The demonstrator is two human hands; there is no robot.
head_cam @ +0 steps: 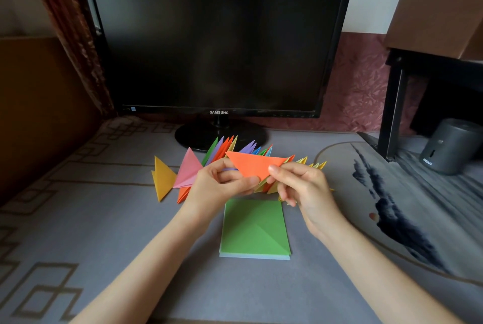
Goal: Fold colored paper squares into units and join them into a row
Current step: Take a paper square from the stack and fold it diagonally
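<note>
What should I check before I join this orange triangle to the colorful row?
1. Grip: left hand and right hand both pinch the orange triangle. Ok.
2. Folds finished: only one flat face shows. Cannot tell.
3. Row within reach: the row of joined units lies on the table just behind the hands. Ok.
4. Slot to slide into: the hands hide it. Cannot tell.
5. More paper ready: the green paper stack lies on the near side of the row. Ok.
</note>
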